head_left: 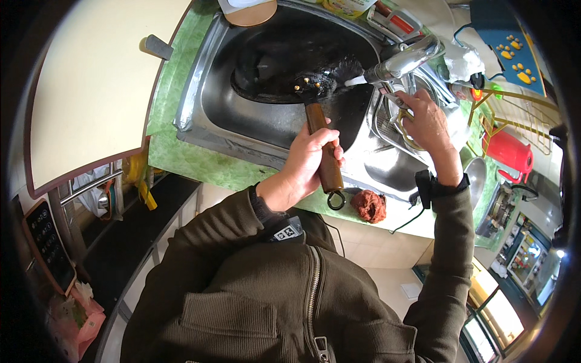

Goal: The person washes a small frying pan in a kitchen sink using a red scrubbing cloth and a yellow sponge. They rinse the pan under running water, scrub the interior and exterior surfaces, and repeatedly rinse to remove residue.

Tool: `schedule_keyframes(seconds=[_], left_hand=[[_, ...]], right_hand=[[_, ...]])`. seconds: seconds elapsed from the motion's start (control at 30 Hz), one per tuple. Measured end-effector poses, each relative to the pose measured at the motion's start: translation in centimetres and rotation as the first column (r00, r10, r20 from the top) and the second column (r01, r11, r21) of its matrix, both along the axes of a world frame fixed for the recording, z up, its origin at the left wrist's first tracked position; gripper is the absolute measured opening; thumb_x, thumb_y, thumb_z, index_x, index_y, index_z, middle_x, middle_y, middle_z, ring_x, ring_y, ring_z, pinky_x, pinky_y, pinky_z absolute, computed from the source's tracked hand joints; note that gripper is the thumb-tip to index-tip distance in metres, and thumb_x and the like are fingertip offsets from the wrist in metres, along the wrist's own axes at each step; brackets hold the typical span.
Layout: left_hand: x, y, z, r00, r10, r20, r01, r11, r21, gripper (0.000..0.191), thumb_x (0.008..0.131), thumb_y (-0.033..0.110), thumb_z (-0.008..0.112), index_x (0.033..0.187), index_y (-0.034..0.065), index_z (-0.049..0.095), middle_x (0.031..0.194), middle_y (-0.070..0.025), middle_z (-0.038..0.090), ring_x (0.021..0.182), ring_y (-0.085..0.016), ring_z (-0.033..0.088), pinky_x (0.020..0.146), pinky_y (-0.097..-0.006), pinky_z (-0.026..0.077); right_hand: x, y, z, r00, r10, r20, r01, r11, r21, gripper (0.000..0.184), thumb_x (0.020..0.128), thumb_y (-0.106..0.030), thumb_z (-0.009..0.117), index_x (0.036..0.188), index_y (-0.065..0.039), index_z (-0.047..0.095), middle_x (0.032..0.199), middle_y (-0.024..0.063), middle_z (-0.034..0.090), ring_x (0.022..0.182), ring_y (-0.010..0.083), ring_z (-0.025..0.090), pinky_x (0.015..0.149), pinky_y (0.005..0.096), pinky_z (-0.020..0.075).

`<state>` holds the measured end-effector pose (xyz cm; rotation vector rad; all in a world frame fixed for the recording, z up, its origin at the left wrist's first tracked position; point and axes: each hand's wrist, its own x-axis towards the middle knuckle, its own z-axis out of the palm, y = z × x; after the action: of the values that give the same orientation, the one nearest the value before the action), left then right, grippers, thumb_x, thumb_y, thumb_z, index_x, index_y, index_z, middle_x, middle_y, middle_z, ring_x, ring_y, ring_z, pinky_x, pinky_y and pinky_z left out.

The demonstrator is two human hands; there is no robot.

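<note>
My left hand [313, 156] is closed around the brown wooden handle [330, 168] of a black wok [281, 68]. The wok lies tilted in the large basin of a stainless steel sink [254, 122]. Water runs into the wok from a chrome faucet [406, 59]. At the faucet's lever [399, 100], my right hand [426, 120] has its fingertips on the metal; whether it grips the lever fully is hard to see. Below the right hand is a wire basket [386, 122] with dishes, beside the smaller basin [395, 168]. A reddish-brown scrubbing pad [368, 206] sits on the counter's front edge.
Green marbled counter [204, 168] surrounds the sink. A cream-coloured board or lid [95, 90] stands at the left. Bottles and a packet [347, 7] are behind the sink. To the right are a yellow wire rack [513, 120], a red kettle [508, 152] and a metal bowl [475, 181].
</note>
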<state>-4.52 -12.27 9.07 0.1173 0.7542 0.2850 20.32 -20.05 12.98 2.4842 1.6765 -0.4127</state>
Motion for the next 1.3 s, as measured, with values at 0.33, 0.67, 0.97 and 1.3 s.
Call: schedule_keyframes(seconds=[0.33, 0.67, 0.97, 1.3], left_hand=[[-2.9, 1.4, -0.5, 0.994, -0.093, -0.052, 0.097, 0.992, 0.078, 0.037, 0.089, 0.013, 0.060, 0.122, 0.0085, 0.043, 0.079, -0.0019, 0.048, 0.063, -0.011, 0.049, 0.059, -0.0282, 0.043], [-6.1, 2.2, -1.9, 0.970, -0.201, -0.139, 0.216, 0.971, 0.099, 0.037, 0.089, 0.010, 0.058, 0.124, 0.0100, 0.045, 0.076, -0.0013, 0.048, 0.058, -0.011, 0.049, 0.056, -0.0286, 0.042], [-6.6, 1.2, -2.9, 0.959, -0.236, -0.159, 0.257, 0.958, 0.129, 0.038, 0.088, 0.010, 0.056, 0.124, 0.0108, 0.044, 0.075, -0.0018, 0.048, 0.058, -0.012, 0.049, 0.057, -0.0293, 0.043], [-6.8, 1.2, -3.2, 0.955, -0.246, -0.166, 0.268, 0.956, 0.121, 0.040, 0.087, 0.009, 0.055, 0.125, 0.0104, 0.043, 0.076, -0.0016, 0.047, 0.055, -0.012, 0.048, 0.054, -0.0288, 0.042]], right_hand=[[3.2, -1.4, -4.3, 0.998, -0.023, -0.060, 0.025, 0.999, 0.022, 0.040, 0.076, -0.011, 0.066, 0.114, -0.005, 0.055, 0.104, 0.0192, 0.059, 0.096, 0.0400, 0.062, 0.082, 0.0461, 0.0503], [-7.8, -1.6, -0.9, 0.943, -0.046, -0.331, 0.067, 0.996, 0.054, 0.041, 0.081, -0.009, 0.063, 0.120, -0.008, 0.052, 0.100, 0.0197, 0.060, 0.082, 0.0409, 0.065, 0.072, 0.0478, 0.0534], [-10.3, -0.7, -1.7, 0.918, -0.023, -0.396, 0.024, 1.000, -0.001, 0.044, 0.078, -0.011, 0.061, 0.121, -0.003, 0.059, 0.096, 0.0224, 0.060, 0.083, 0.0400, 0.064, 0.076, 0.0446, 0.0529], [-8.5, 0.8, -2.3, 0.887, -0.018, -0.461, -0.029, 0.995, -0.094, 0.042, 0.082, -0.010, 0.060, 0.123, -0.001, 0.062, 0.093, 0.0233, 0.060, 0.083, 0.0382, 0.063, 0.078, 0.0428, 0.0493]])
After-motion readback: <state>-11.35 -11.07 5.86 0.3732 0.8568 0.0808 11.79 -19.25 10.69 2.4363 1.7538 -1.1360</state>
